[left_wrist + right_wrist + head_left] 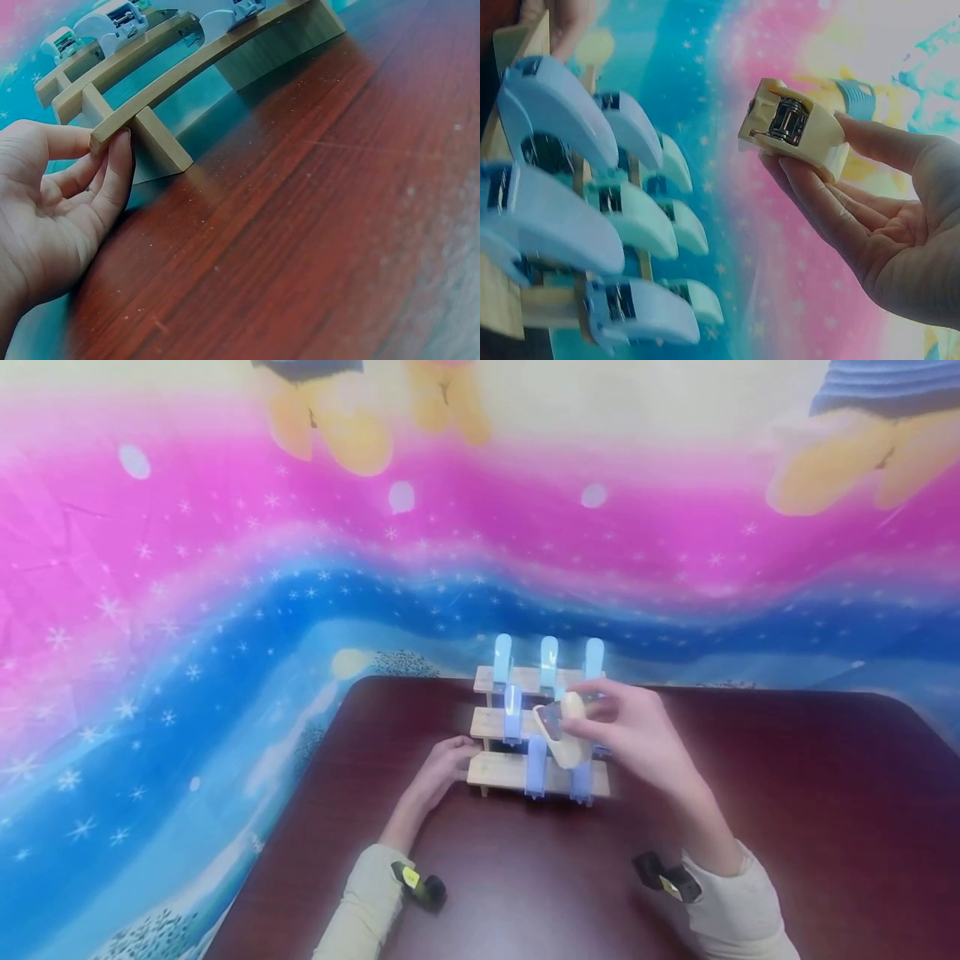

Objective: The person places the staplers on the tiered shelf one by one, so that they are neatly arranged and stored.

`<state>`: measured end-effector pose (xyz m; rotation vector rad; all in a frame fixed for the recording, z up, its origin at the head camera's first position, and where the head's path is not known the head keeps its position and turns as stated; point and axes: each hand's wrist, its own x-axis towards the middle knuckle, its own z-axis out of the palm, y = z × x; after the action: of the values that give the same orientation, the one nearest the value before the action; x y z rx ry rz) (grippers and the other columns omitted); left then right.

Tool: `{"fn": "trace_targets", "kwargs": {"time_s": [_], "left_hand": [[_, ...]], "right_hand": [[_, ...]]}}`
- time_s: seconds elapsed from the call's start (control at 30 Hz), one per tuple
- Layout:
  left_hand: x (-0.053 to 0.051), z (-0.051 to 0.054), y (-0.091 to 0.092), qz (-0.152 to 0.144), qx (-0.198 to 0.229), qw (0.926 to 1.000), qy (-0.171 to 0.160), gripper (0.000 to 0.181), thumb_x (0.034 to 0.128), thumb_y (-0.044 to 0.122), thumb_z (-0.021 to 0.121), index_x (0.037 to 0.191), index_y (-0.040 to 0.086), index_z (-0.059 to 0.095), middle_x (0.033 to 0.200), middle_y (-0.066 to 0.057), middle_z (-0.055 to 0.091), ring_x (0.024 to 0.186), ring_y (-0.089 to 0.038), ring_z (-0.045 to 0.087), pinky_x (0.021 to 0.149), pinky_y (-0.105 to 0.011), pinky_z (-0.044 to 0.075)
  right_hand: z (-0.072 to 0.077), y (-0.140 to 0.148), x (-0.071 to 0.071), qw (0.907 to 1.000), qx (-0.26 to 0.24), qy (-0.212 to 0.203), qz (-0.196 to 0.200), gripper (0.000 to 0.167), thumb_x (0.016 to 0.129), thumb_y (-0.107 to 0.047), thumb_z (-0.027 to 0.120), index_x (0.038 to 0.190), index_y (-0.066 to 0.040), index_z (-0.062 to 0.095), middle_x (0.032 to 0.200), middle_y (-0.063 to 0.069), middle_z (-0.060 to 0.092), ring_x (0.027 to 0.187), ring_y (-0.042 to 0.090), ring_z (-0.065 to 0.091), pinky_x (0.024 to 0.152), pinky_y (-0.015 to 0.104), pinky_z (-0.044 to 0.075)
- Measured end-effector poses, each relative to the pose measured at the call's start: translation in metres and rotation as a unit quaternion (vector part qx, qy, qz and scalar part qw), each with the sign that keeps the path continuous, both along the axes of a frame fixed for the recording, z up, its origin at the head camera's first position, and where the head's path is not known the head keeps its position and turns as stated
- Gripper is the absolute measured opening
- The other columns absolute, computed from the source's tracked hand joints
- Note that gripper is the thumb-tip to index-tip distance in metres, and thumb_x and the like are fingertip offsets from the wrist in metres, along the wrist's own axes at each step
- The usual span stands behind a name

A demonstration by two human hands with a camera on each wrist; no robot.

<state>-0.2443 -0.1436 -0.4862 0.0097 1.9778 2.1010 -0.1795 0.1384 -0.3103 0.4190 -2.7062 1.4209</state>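
Note:
My right hand (645, 735) pinches a cream plastic spring clip (821, 142) between thumb and fingers, raised in front of the rack in the head view. A metal spring shows inside the clip in the right wrist view. Below it stands a three-tier wooden rack (491, 768). With thumb and fingers, my left hand (60, 202) holds the end of its front board. Two purple-blue clips (536, 767) sit on the front board, and one pale blue clip (513, 714) on the middle board's left. Three light blue-green clips (503, 656) stand along the back. My right hand partly hides the middle board's right side.
The rack stands on a dark reddish-brown table (795, 810) near its far edge. Behind hangs a pink and blue backdrop (480, 543) with snowflakes. Each sleeve carries a small black wrist device (431, 892) at the cuff.

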Motion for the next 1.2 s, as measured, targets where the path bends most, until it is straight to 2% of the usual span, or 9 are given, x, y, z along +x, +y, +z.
{"fn": "trace_targets", "kwargs": {"time_s": [0.33,0.43,0.57,0.67,0.77,0.83,0.9,1.07,1.2], "left_hand": [[0.001,0.002,-0.007,-0.021,0.018,0.9996,-0.008,0.026,0.0999,0.009,0.058,0.117,-0.010,0.057,0.102,-0.010,0.068,0.089,-0.018,0.068,0.080,-0.034,0.059],[0.002,0.001,-0.013,-0.037,0.021,0.9991,-0.006,0.026,0.1012,0.008,0.057,0.119,-0.010,0.058,0.105,-0.010,0.068,0.090,-0.018,0.068,0.081,-0.033,0.059],[0.001,0.001,-0.020,-0.060,0.025,0.9979,-0.003,0.024,0.1016,0.007,0.057,0.119,-0.009,0.060,0.104,-0.008,0.068,0.088,-0.018,0.069,0.080,-0.031,0.058],[-0.001,0.002,-0.022,-0.073,0.028,0.9970,-0.003,0.024,0.1013,0.008,0.058,0.118,-0.009,0.061,0.103,-0.008,0.069,0.087,-0.018,0.069,0.079,-0.031,0.059],[-0.002,0.002,-0.024,-0.077,0.027,0.9967,-0.002,0.023,0.1017,0.008,0.059,0.118,-0.008,0.062,0.102,-0.008,0.070,0.085,-0.017,0.070,0.078,-0.031,0.059],[-0.002,0.002,-0.024,-0.075,0.026,0.9968,-0.002,0.021,0.1020,0.008,0.059,0.116,-0.006,0.063,0.102,-0.009,0.070,0.085,-0.018,0.070,0.078,-0.031,0.059],[-0.002,0.002,-0.025,-0.073,0.025,0.9970,-0.002,0.018,0.1019,0.007,0.059,0.114,-0.005,0.065,0.102,-0.009,0.070,0.084,-0.018,0.070,0.077,-0.031,0.059],[-0.002,0.001,-0.024,-0.070,0.030,0.9971,-0.006,0.013,0.1015,0.007,0.060,0.109,-0.001,0.066,0.100,-0.008,0.071,0.082,-0.017,0.070,0.076,-0.030,0.059],[-0.003,0.000,-0.024,-0.074,0.035,0.9966,-0.007,0.011,0.1013,0.006,0.060,0.108,0.000,0.066,0.099,-0.008,0.070,0.082,-0.017,0.070,0.076,-0.030,0.059]], "right_hand": [[-0.018,-0.048,-0.001,0.9997,0.019,0.005,0.017,0.050,0.085,-0.024,0.086,0.128,-0.003,0.069,0.098,0.012,0.077,0.087,0.024,0.074,0.070,0.037,0.059],[-0.025,-0.063,0.001,0.9989,0.039,0.020,0.015,0.049,0.085,-0.021,0.085,0.126,0.000,0.069,0.081,0.007,0.072,0.068,0.018,0.067,0.059,0.032,0.055],[-0.035,-0.079,0.002,0.9974,0.062,0.031,0.020,0.048,0.086,-0.016,0.084,0.126,0.004,0.068,0.056,0.002,0.052,0.046,0.013,0.043,0.045,0.027,0.040],[-0.043,-0.090,-0.001,0.9946,0.090,0.048,0.018,0.045,0.087,-0.014,0.083,0.124,0.006,0.069,0.063,0.003,0.059,0.050,0.013,0.050,0.051,0.027,0.048],[-0.051,-0.099,-0.004,0.9920,0.112,0.058,0.010,0.043,0.087,-0.013,0.084,0.121,0.008,0.069,0.088,0.014,0.073,0.069,0.021,0.065,0.070,0.035,0.059],[-0.056,-0.104,-0.005,0.9905,0.124,0.060,0.004,0.043,0.088,-0.013,0.083,0.121,0.009,0.068,0.100,0.019,0.074,0.079,0.024,0.069,0.078,0.039,0.061],[-0.060,-0.107,-0.006,0.9902,0.128,0.056,-0.001,0.042,0.089,-0.012,0.082,0.121,0.009,0.066,0.097,0.019,0.073,0.077,0.025,0.068,0.076,0.038,0.061],[-0.069,-0.116,-0.007,0.9919,0.119,0.044,-0.004,0.039,0.090,-0.009,0.080,0.120,0.009,0.063,0.073,0.010,0.062,0.058,0.018,0.058,0.057,0.029,0.055],[-0.074,-0.121,-0.009,0.9914,0.118,0.057,-0.008,0.038,0.090,-0.007,0.080,0.119,0.010,0.063,0.075,0.012,0.064,0.059,0.018,0.057,0.056,0.028,0.054]]}}
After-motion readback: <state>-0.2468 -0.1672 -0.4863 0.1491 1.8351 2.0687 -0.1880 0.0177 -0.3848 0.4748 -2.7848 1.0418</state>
